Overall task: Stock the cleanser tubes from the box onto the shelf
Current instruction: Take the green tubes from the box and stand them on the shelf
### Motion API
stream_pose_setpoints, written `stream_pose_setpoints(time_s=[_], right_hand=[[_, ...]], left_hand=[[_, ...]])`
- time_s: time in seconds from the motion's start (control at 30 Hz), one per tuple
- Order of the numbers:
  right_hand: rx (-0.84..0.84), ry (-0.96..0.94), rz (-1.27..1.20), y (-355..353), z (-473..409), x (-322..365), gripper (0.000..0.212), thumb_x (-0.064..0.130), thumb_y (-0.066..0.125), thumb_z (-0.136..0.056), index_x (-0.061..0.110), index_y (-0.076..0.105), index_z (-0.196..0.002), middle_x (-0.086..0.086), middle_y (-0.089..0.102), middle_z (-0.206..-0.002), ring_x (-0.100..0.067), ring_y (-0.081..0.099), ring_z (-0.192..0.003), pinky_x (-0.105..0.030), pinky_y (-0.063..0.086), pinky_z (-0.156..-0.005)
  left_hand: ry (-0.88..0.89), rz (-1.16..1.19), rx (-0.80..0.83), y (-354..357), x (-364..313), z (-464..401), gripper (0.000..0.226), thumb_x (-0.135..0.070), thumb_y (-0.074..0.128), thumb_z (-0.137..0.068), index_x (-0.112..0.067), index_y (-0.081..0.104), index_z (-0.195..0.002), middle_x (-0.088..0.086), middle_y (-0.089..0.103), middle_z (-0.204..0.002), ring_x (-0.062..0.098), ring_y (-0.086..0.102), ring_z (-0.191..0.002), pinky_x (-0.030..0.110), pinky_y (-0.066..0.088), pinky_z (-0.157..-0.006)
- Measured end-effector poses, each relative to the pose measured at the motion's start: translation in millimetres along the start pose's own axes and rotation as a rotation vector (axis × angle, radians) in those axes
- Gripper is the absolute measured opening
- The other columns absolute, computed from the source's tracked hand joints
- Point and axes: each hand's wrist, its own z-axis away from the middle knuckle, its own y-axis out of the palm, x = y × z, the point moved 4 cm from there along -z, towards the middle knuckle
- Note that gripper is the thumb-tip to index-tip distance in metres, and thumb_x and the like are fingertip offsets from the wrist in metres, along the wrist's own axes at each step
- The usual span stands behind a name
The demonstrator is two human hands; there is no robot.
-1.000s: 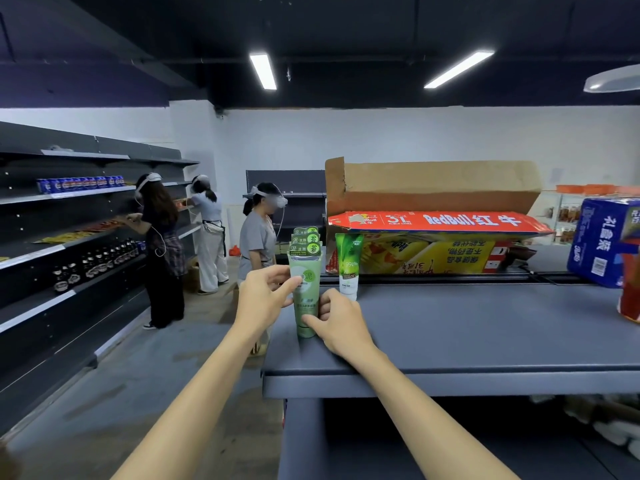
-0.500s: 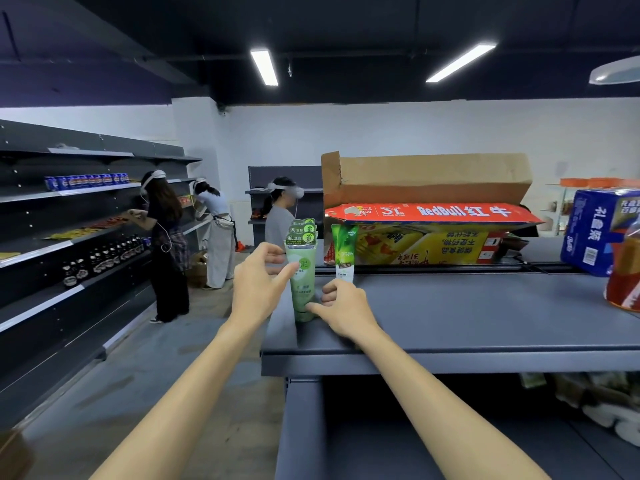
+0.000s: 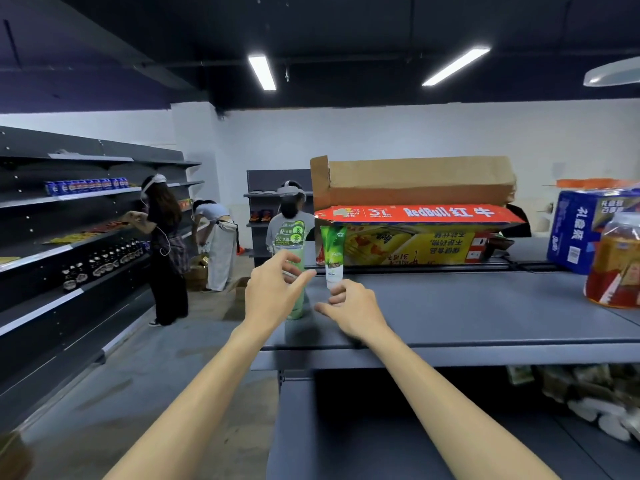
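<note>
Dark ceiling and strip lights hang over a shop aisle, with a grey shelf (image 3: 485,317) running across the near right. On it, near the left end, a pale green cleanser tube (image 3: 294,271) stands upright on its cap, and a second tube (image 3: 333,258), brighter green with a white base, stands just beside it to the right. The left hand (image 3: 273,296) is at the pale tube with fingers spread and relaxed, the thumb stretched across its front; whether it touches the tube I cannot tell. The right hand (image 3: 349,306) sits low by the tubes' bases, its fingers loosely curled and holding nothing. Behind the tubes lies an open cardboard box (image 3: 415,216) with a red printed flap. A blue carton (image 3: 581,233) and an amber bottle (image 3: 616,261) stand at the far right. Three people work at the dark wall shelves (image 3: 69,237) on the left.
</note>
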Motion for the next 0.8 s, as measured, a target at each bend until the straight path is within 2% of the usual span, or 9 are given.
stream_pose_setpoints(time_s=[0.17,0.3,0.5,0.63,0.73,0.8], right_hand=[[-0.012,-0.026,0.002,-23,32,-12,0.04,0.031,0.083,-0.077,0.013,0.064,-0.107,0.0,0.071,-0.097,-0.013,0.069,-0.09,-0.024,0.055,-0.084],[-0.059,-0.051,-0.067,-40,79,-34,0.027,0.027,0.082,-0.078,0.02,0.066,-0.099,0.007,0.071,-0.091,-0.003,0.07,-0.081,-0.021,0.058,-0.08],[0.019,0.026,-0.109,-32,135,-88,0.03,0.024,0.085,-0.076,0.02,0.066,-0.099,0.008,0.07,-0.091,-0.003,0.068,-0.087,-0.021,0.057,-0.084],[0.086,0.111,-0.076,-17,165,-135,0.034,0.029,0.084,-0.076,0.023,0.066,-0.104,0.01,0.069,-0.093,-0.002,0.068,-0.086,-0.019,0.057,-0.081],[0.14,0.177,-0.036,-2,197,-173,0.035,0.032,0.083,-0.078,0.022,0.065,-0.106,0.011,0.069,-0.094,0.0,0.068,-0.084,-0.008,0.053,-0.074],[0.172,0.232,-0.003,10,221,-202,0.037,0.03,0.084,-0.077,0.019,0.065,-0.106,0.009,0.069,-0.093,0.0,0.067,-0.083,-0.007,0.051,-0.074]], left_hand=[[0.018,0.003,0.103,12,-5,20,0.024,-0.04,0.078,-0.082,-0.025,0.066,-0.096,-0.014,0.068,-0.077,0.001,0.066,-0.068,0.034,0.058,-0.075],[0.069,0.037,0.129,17,-8,54,0.02,-0.035,0.079,-0.082,-0.025,0.068,-0.094,-0.012,0.069,-0.078,0.002,0.065,-0.07,0.019,0.051,-0.07],[0.133,0.091,0.179,38,-21,126,0.019,-0.03,0.079,-0.082,-0.021,0.069,-0.095,-0.009,0.067,-0.081,0.008,0.065,-0.073,0.015,0.049,-0.07],[0.069,0.082,0.266,57,-10,176,0.019,-0.031,0.079,-0.082,-0.022,0.069,-0.095,-0.011,0.067,-0.081,0.007,0.065,-0.073,0.011,0.044,-0.065],[-0.025,0.063,0.336,72,10,221,0.019,-0.033,0.079,-0.082,-0.022,0.068,-0.094,-0.011,0.067,-0.08,0.007,0.066,-0.071,0.015,0.048,-0.07],[-0.102,0.046,0.391,83,30,256,0.02,-0.034,0.079,-0.082,-0.022,0.068,-0.094,-0.012,0.068,-0.079,0.005,0.066,-0.069,0.018,0.051,-0.072]])
